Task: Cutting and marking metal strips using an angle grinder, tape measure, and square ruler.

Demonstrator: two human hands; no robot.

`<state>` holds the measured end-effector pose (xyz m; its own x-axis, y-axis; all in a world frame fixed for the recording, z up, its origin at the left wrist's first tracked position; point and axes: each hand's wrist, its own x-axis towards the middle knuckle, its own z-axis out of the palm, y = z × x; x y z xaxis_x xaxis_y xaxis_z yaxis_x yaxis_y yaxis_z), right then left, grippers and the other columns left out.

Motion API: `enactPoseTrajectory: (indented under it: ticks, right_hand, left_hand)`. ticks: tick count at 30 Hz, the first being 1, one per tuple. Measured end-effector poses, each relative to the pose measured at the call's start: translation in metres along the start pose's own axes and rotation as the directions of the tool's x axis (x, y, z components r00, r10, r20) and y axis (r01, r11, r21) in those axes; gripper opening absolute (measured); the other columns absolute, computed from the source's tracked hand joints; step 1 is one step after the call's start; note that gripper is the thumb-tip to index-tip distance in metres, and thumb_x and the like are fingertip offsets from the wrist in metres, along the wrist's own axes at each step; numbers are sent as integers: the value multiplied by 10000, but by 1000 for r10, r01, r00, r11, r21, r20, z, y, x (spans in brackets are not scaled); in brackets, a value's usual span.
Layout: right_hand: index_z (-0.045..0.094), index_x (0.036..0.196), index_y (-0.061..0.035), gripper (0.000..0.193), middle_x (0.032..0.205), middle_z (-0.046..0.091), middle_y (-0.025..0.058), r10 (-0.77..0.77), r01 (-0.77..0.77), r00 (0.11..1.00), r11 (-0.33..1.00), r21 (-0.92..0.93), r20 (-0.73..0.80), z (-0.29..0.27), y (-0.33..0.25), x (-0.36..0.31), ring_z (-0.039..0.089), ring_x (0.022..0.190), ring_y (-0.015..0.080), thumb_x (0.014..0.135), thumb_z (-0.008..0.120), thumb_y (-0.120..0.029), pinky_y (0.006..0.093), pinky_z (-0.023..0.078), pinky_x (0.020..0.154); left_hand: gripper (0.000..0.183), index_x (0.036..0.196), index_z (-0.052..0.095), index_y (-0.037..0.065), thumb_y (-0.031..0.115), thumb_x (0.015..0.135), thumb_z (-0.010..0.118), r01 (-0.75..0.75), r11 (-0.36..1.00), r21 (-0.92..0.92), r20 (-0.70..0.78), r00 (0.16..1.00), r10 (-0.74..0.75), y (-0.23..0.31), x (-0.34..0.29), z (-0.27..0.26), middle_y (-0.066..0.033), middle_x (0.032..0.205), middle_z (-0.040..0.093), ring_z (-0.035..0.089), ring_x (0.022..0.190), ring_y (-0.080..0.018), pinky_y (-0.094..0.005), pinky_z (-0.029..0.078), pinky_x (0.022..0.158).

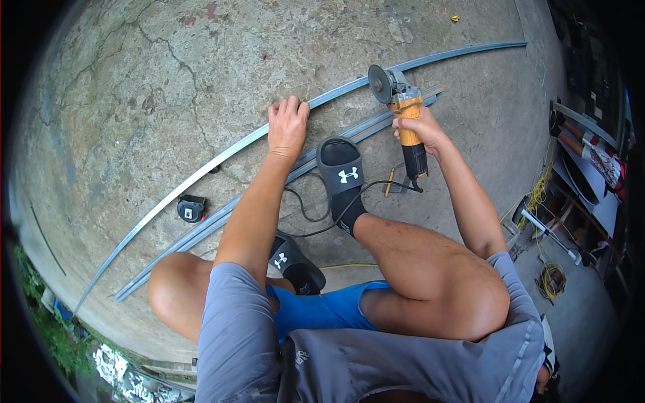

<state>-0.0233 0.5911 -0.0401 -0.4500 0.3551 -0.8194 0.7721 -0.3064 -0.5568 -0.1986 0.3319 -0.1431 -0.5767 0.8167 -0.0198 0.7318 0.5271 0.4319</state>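
Note:
My left hand (289, 125) is closed around a long, thin metal channel (232, 149) that lies across the concrete, its fingers curled over the far edge. In my right hand (422, 129) is an orange and black angle grinder (408, 111), gripped by its body. The grinder's round disc (381, 84) sits beside the channel, to the right of my left hand; whether it touches the metal I cannot tell. From the grinder's rear a black cord (386, 181) curves back toward my feet. My sandalled foot (340, 168) rests over more metal channels (222, 213) lying nearer me.
A black tape measure (192, 209) lies between the channels at left. An orange pencil (390, 183) is on the ground near the cord, beside a dark flat piece. At right are coiled yellow cable (552, 281), a workbench (591, 188) and another person (601, 158).

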Motion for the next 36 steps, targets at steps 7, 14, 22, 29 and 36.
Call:
enactPoseTrajectory:
  ticks: [7,14,22,29,36]
  right_hand:
    - [582,1081,-8,375,860,646,60,28,-26,999,998,-60,28,-1,3,0,662,703,156,779,765,-137,302,552,651]
    - [627,992,13,305,822,664,60,19,-18,1000,999,-37,12,10,6,1,666,682,155,772,783,-130,301,536,607]
    - [636,965,14,296,798,669,66,11,-9,1000,998,-70,20,11,4,14,660,660,152,761,789,-135,297,531,584]
    - [634,971,15,289,798,669,65,20,-19,1000,995,-97,15,22,-8,21,656,658,151,762,781,-120,294,531,584]
    - [642,961,13,274,794,670,64,20,-21,1000,990,-143,-6,21,-7,25,654,655,147,765,779,-120,295,527,582]
  left_hand:
    - [260,1073,641,72,129,826,695,48,978,-202,-5,999,-50,-9,7,-2,-107,986,569,543,975,-307,-407,434,842]
    - [228,1022,660,83,136,808,717,75,984,-159,7,997,-75,-14,23,-10,-98,966,576,549,985,-293,-421,419,833]
    - [329,1156,672,149,103,832,705,215,937,-274,49,976,-210,-17,12,-16,-95,1107,556,516,1068,-301,-426,396,943]
    - [324,1155,682,140,100,834,707,211,901,-379,31,976,-215,-28,11,-14,-95,1082,561,519,1057,-296,-426,403,946]
    - [328,1142,688,147,89,820,710,239,884,-402,73,971,-229,-27,13,-14,-87,1074,569,519,1066,-290,-416,398,940]
